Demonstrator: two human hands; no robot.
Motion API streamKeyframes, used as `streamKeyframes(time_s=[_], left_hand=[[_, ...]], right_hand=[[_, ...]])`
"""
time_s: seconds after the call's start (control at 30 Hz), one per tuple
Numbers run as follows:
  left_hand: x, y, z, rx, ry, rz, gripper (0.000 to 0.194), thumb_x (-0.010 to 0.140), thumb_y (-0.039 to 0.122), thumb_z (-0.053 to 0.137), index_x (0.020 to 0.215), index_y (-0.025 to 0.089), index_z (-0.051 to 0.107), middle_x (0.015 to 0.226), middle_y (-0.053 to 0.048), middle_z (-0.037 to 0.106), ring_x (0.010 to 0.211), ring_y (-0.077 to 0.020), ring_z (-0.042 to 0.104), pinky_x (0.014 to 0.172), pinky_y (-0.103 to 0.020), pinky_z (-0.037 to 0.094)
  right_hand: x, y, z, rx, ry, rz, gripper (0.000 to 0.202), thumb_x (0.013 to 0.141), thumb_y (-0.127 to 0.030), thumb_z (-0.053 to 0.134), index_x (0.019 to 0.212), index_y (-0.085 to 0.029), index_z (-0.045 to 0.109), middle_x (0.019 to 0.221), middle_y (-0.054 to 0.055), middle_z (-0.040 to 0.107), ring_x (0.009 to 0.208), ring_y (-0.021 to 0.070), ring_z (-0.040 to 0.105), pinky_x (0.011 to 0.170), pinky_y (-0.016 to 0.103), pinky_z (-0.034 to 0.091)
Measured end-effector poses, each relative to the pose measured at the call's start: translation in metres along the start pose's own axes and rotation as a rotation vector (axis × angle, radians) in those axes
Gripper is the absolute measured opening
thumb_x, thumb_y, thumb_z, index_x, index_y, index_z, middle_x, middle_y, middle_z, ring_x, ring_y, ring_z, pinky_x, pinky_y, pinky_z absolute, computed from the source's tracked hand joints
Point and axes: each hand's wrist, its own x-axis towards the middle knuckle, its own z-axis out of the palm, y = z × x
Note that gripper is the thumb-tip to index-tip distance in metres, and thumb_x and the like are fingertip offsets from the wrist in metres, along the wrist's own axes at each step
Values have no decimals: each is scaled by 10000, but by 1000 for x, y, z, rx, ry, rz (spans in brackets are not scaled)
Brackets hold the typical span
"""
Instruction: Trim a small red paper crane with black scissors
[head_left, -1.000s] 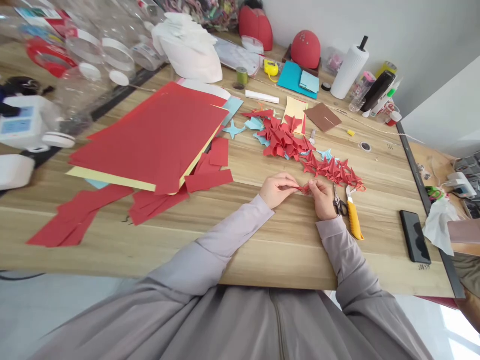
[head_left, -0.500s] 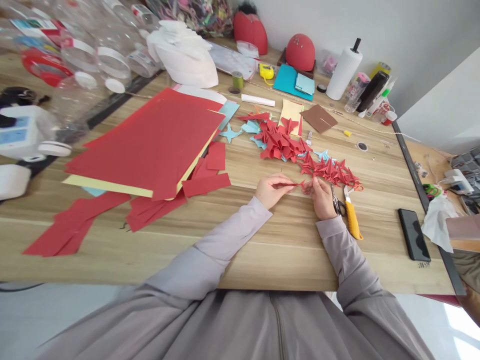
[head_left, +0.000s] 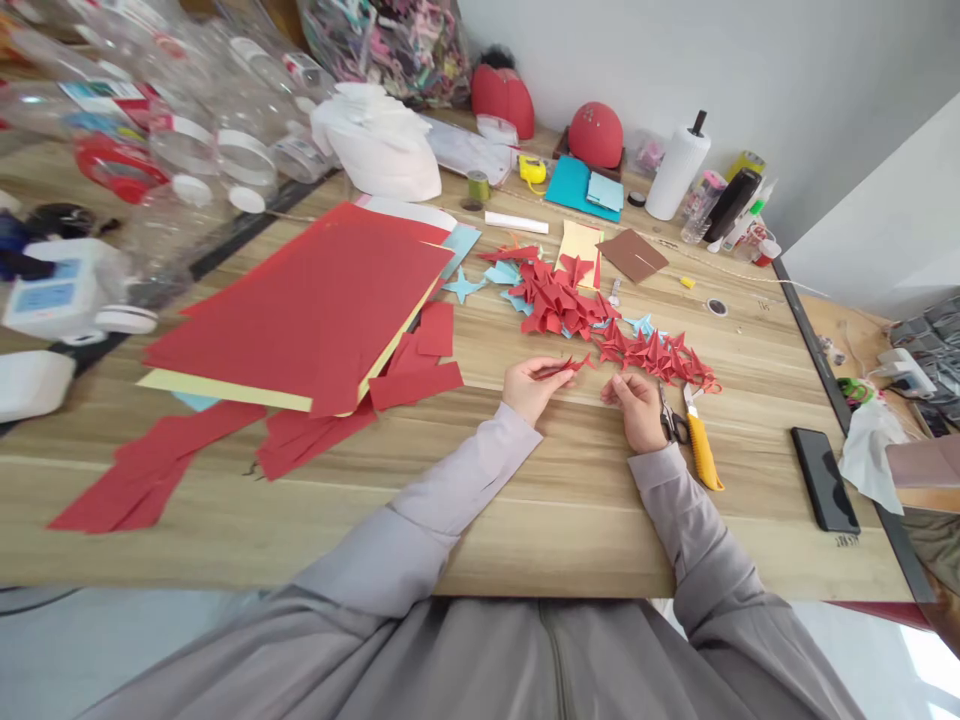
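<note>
My left hand (head_left: 527, 388) pinches a small folded red paper piece (head_left: 568, 368) with pointed ends, held just over the table. To its right is my right hand (head_left: 636, 408), apart from that piece. Its fingers are curled in with the thumb against them, and whatever they may hold is too small to make out. Behind the hands lies a heap of folded red paper stars (head_left: 559, 298), with a row of similar red stars (head_left: 654, 355) to the right. Black-handled scissors (head_left: 673, 425) and a yellow-handled cutter (head_left: 703, 450) lie beside my right hand.
At left is a stack of red paper sheets (head_left: 300, 310), with cut red strips (head_left: 154, 470) in front. Clear plastic bottles (head_left: 247, 160) crowd the far left. A black phone (head_left: 823, 480) lies near the right edge. A blue paper star (head_left: 463, 286) rests beyond my left hand.
The right hand has let go of the red folded piece and moved slightly apart from it. The left hand still holds it, now turned a little upward. The camera view has shifted slightly.
</note>
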Motion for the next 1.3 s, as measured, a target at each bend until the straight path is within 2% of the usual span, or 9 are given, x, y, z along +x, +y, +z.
streamKeyframes(time_s=[0.2,0.37,0.53,0.67,0.87,0.97,1.1,1.17,1.3], left_hand=[[-2,-4,0,35,-64,-8,298,462,223,819,686,120,652,752,-45,699,716,-173,667,718,-345,571],[-7,-11,3,117,-99,-1,275,516,285,779,580,141,554,734,-18,656,643,-131,621,641,-302,557],[-6,-16,2,243,-50,81,221,563,284,746,595,159,567,578,25,584,548,-111,570,586,-260,519],[-8,-13,2,301,-78,160,164,572,270,731,593,158,613,683,-16,642,602,-119,590,593,-245,509],[-12,-8,2,324,-154,217,83,612,241,692,629,161,676,789,-59,683,737,-165,649,678,-282,539],[-11,-9,1,276,-176,131,109,588,232,720,649,160,664,763,-55,694,718,-171,658,692,-304,555],[-8,-11,0,171,-214,25,300,538,231,772,808,146,674,770,-57,696,728,-179,667,692,-320,568],[-7,-11,-1,166,-224,63,342,542,248,776,858,151,690,859,-66,687,742,-171,661,681,-315,570],[-7,-11,-1,238,-254,172,245,589,273,757,811,176,720,917,-62,656,790,-165,645,720,-320,571]], right_hand=[[-2,1,5,-17,-51,-14,351,740,-543,633,808,-198,631,649,-6,646,587,136,569,590,275,467],[-2,1,6,-29,-87,2,370,680,-532,693,829,-196,645,692,-1,664,601,138,577,622,287,487],[-8,6,12,-183,-98,-111,319,747,-504,640,674,-193,638,627,6,638,598,149,571,614,285,474],[-14,10,21,-212,-89,-172,290,803,-476,583,743,-202,656,676,14,647,636,158,590,642,289,490],[-14,15,24,-134,-61,-166,264,806,-465,582,791,-204,620,696,8,635,638,152,593,637,285,500],[-14,19,21,-181,-50,-176,249,825,-445,564,829,-201,618,726,20,647,660,159,606,650,293,502],[-14,23,17,-349,-22,-259,230,844,-415,544,881,-205,633,771,39,666,693,176,616,657,303,500],[-14,23,16,-418,-19,-311,216,852,-398,539,885,-212,643,786,44,672,702,180,616,658,306,497],[-15,21,15,-437,-9,-334,201,852,-390,541,886,-224,648,802,49,682,698,183,625,643,308,505]])
